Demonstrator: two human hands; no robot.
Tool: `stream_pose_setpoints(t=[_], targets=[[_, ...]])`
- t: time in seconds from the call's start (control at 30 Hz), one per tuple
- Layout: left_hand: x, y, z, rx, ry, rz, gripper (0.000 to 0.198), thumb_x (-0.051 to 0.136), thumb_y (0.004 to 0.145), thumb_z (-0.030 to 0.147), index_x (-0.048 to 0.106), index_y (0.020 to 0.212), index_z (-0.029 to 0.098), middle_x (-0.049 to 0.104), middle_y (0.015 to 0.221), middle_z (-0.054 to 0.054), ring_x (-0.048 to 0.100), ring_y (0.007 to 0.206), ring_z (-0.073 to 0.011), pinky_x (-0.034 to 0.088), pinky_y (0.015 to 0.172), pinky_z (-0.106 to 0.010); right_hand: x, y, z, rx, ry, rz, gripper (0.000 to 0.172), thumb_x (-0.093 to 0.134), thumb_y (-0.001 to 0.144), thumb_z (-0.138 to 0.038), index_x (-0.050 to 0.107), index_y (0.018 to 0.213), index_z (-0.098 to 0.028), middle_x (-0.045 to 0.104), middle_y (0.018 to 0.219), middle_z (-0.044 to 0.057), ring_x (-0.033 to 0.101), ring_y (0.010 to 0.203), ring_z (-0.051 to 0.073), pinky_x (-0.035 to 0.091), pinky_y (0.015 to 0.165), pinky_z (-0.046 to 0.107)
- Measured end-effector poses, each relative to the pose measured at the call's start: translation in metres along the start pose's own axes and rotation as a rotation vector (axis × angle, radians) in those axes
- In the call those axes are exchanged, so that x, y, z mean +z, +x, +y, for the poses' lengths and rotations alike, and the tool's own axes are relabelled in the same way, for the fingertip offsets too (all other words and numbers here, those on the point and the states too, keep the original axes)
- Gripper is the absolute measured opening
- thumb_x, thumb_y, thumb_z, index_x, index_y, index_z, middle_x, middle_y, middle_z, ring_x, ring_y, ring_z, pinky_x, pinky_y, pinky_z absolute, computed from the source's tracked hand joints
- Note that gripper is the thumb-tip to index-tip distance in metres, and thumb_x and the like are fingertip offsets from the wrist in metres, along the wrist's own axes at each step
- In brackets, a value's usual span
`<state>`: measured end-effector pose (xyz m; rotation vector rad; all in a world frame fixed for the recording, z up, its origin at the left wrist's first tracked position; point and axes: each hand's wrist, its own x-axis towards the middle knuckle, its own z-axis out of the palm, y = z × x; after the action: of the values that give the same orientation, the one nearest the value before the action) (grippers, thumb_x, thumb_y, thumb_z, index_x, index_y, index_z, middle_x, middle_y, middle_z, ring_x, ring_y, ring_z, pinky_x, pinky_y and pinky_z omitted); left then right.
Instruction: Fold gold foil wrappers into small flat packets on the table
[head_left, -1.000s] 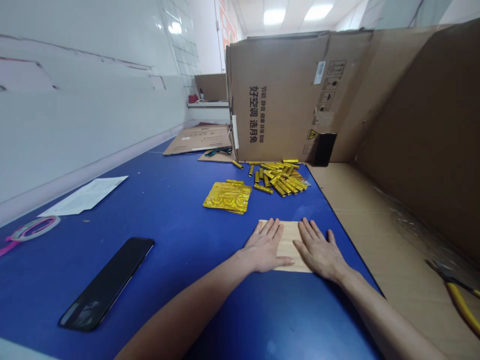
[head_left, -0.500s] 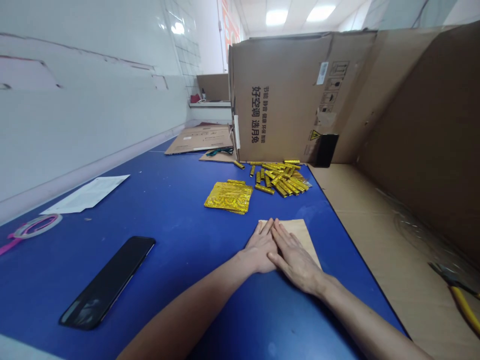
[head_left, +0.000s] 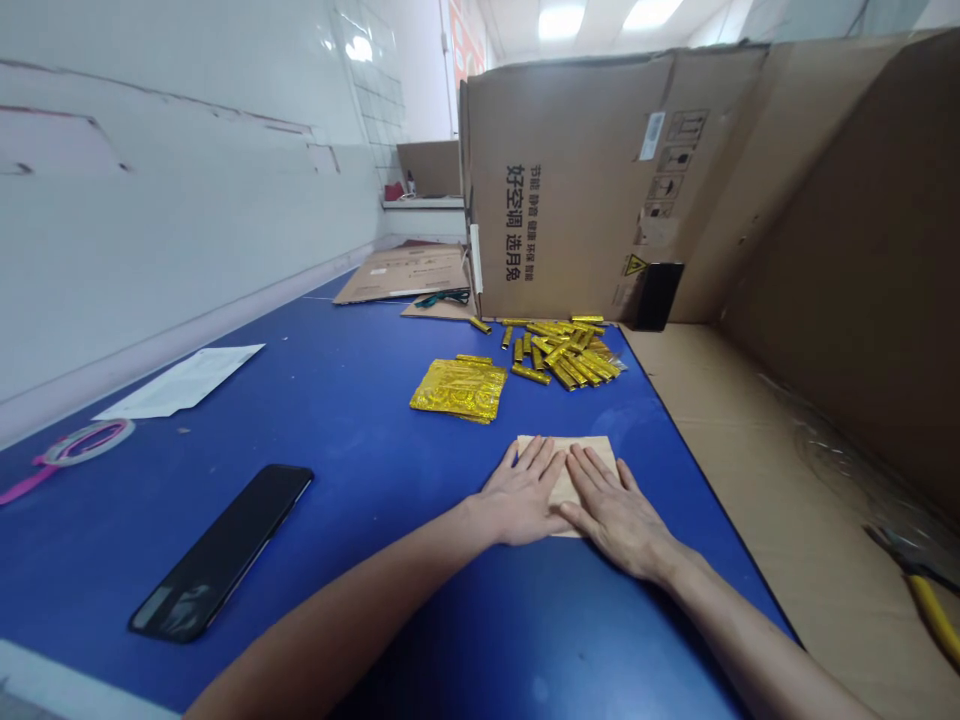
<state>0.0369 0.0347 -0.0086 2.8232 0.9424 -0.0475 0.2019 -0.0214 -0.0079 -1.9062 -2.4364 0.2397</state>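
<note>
Now L hand (head_left: 525, 502), R hand (head_left: 621, 520) on sheet (head_left: 564, 488) — gap b4 tbl edge (head_left: 712, 490).

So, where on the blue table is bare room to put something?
Bare patches: between the black phone, gold sheets and left forearm, and between both forearms. Crowded: the pale sheet, under the left hand and right hand, and beside the cardboard box, where gold rolls pile.

On the blue bench (head_left: 360, 450), a black phone (head_left: 221, 550), tape rolls (head_left: 75, 461) and white paper (head_left: 184, 382) are laid at the left, while a yellow-handled tool (head_left: 930, 605) is seen on cardboard (head_left: 720, 430) at the right.
</note>
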Motion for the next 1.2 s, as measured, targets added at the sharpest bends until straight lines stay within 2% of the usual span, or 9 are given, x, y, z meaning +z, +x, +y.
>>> stream_pose_setpoints(t=[0.17, 0.27, 0.3, 0.37, 0.5, 0.63, 0.8, 0.93, 1.2], targets=[[-0.016, -0.027, -0.005, 0.021, -0.008, -0.082, 0.081, 0.022, 0.076, 0.068, 0.011, 0.135, 0.014, 0.006, 0.141, -0.015, -0.001, 0.129, -0.0292, 0.004, 0.1, -0.051, 0.001, 0.0, 0.0, -0.002, -0.002, 0.006, 0.071, 0.016, 0.082, -0.058, 0.016, 0.135, -0.011, 0.01, 0.142, 0.008, 0.005, 0.129, 0.022, 0.007, 0.101, 0.05], [-0.034, -0.034, 0.003, 0.016, -0.032, -0.157, 0.085, 0.032, 0.072, 0.069, 0.023, 0.132, 0.01, 0.017, 0.138, -0.018, 0.011, 0.127, -0.0315, 0.01, 0.1, -0.048, 0.002, 0.001, 0.001, 0.0, -0.018, 0.0, 0.072, 0.017, 0.082, -0.058, 0.015, 0.135, -0.01, 0.009, 0.142, 0.01, 0.004, 0.129, 0.022, 0.007, 0.101, 0.051], [-0.04, -0.032, 0.009, 0.021, -0.064, -0.153, 0.081, 0.029, 0.074, 0.068, 0.027, 0.13, 0.009, 0.023, 0.137, -0.018, 0.016, 0.127, -0.0298, 0.012, 0.101, -0.045, 0.002, 0.001, 0.001, -0.001, -0.028, -0.001, 0.071, 0.019, 0.082, -0.056, 0.015, 0.135, -0.01, 0.008, 0.142, 0.01, 0.003, 0.129, 0.023, 0.007, 0.1, 0.051], [-0.045, -0.023, 0.023, 0.017, -0.161, -0.074, 0.08, 0.02, 0.078, 0.065, 0.018, 0.133, 0.007, 0.022, 0.137, -0.017, 0.018, 0.127, -0.0254, 0.015, 0.102, -0.038, 0.003, 0.001, 0.002, -0.014, -0.049, -0.009, 0.069, 0.024, 0.082, -0.053, 0.015, 0.135, -0.011, 0.009, 0.142, 0.011, 0.004, 0.129, 0.025, 0.007, 0.1, 0.052], [-0.032, 0.006, 0.043, 0.087, -0.238, 0.01, 0.085, 0.023, 0.077, 0.067, 0.006, 0.135, 0.007, 0.007, 0.141, -0.015, 0.001, 0.129, -0.0241, 0.01, 0.104, -0.037, 0.003, 0.0, 0.002, -0.049, -0.076, -0.046, 0.064, 0.035, 0.079, -0.046, 0.018, 0.135, -0.018, 0.015, 0.141, 0.011, 0.01, 0.128, 0.028, 0.006, 0.099, 0.054], [-0.01, 0.02, 0.04, 0.135, -0.205, 0.0, 0.083, 0.021, 0.078, 0.066, 0.003, 0.135, 0.009, -0.001, 0.142, -0.012, -0.01, 0.128, -0.0235, 0.004, 0.104, -0.041, 0.003, 0.0, 0.001, -0.059, -0.082, -0.034, 0.064, 0.038, 0.078, -0.042, 0.019, 0.135, -0.021, 0.013, 0.141, 0.011, 0.009, 0.128, 0.028, 0.007, 0.099, 0.053], [-0.003, 0.015, 0.022, 0.099, -0.158, 0.012, 0.084, 0.021, 0.078, 0.066, -0.004, 0.135, 0.01, -0.005, 0.142, -0.011, -0.009, 0.128, -0.0236, 0.005, 0.103, -0.041, 0.005, 0.001, 0.002, -0.028, -0.082, -0.025, 0.069, 0.038, 0.076, -0.039, 0.015, 0.136, -0.013, 0.015, 0.141, 0.012, 0.007, 0.128, 0.026, 0.007, 0.1, 0.052], [-0.002, 0.007, 0.006, 0.039, -0.119, 0.004, 0.086, 0.015, 0.076, 0.069, 0.001, 0.135, 0.008, -0.001, 0.141, -0.013, -0.006, 0.129, -0.0236, 0.002, 0.103, -0.043, 0.005, 0.002, 0.001, -0.01, -0.076, -0.006, 0.073, 0.032, 0.078, -0.049, 0.012, 0.136, -0.009, 0.009, 0.142, 0.011, 0.003, 0.129, 0.024, 0.008, 0.1, 0.051], [0.002, -0.001, -0.008, -0.043, -0.031, 0.042, 0.077, 0.009, 0.08, 0.064, 0.006, 0.136, 0.01, 0.001, 0.142, -0.011, -0.004, 0.129, -0.0236, 0.002, 0.102, -0.046, 0.002, -0.006, 0.017, 0.082, -0.067, 0.001, 0.07, 0.014, 0.082, -0.058, 0.013, 0.136, -0.013, 0.009, 0.142, 0.007, 0.004, 0.129, 0.022, 0.008, 0.1, 0.053]])
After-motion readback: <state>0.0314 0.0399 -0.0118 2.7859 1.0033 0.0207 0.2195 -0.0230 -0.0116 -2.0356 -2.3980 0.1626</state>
